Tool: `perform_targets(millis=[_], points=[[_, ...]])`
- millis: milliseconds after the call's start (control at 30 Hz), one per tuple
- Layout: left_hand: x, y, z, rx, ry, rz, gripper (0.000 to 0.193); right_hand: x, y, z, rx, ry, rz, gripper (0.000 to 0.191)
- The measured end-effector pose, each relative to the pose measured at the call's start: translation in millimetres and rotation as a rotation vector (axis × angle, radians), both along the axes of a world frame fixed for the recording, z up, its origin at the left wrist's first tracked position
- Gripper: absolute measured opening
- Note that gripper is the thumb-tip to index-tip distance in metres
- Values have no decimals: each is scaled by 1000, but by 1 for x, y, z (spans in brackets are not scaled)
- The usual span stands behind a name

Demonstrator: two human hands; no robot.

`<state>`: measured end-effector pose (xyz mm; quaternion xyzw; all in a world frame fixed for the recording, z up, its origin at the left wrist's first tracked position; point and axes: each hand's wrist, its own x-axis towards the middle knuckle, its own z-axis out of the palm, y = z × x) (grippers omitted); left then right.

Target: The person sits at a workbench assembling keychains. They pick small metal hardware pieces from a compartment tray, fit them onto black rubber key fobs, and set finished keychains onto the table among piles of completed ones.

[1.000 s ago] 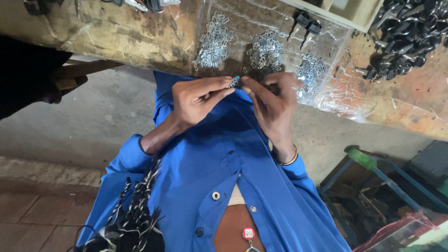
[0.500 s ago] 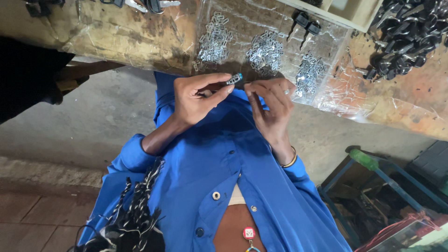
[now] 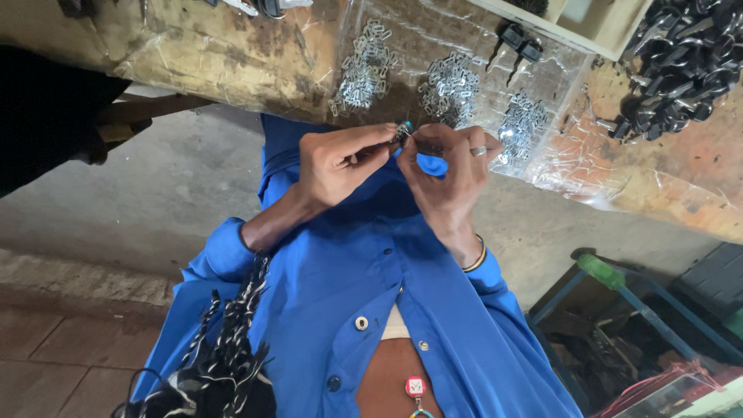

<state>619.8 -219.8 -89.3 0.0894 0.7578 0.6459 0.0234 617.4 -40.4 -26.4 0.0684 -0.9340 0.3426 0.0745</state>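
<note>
A rough wooden bench [image 3: 193, 54], partly covered in clear plastic sheet, runs across the far side of the view, with bare concrete floor below it.

Nearest the fingers is the small metal piece [image 3: 404, 130] itself, with a bluish tip: it sits right between the two hands, pinched at the fingertips of the left hand [image 3: 340, 159], whose thumb and forefinger are closed together on it. The right hand [image 3: 449, 174] meets it from the other side, its fingertips touching or all but touching the same piece (which of them actually grips I cannot tell). The piece seems to lie roughly across, from one hand toward the other. Both hands are equally close; nothing stands between them.

Just beyond the fingers, on the plastic, lie three heaps of small silvery clips [image 3: 449, 85], the middle one directly past the fingertips. Farther off to the right lies a pile of black parts [image 3: 681, 62]. Below the hands is the blue shirt [image 3: 371, 271].
</note>
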Motion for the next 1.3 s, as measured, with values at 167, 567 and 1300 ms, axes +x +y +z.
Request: perform_targets(millis=[167, 567, 1300], points=[[3, -11, -2, -69, 170, -48, 27, -2, 0, 10, -63, -176, 67, 32], [12, -57, 8, 176, -167, 201, 23, -13, -21, 5, 369, -77, 218, 50], [15, -35, 1, 182, -168, 76, 24, 1, -6, -3, -49, -57, 205, 18]])
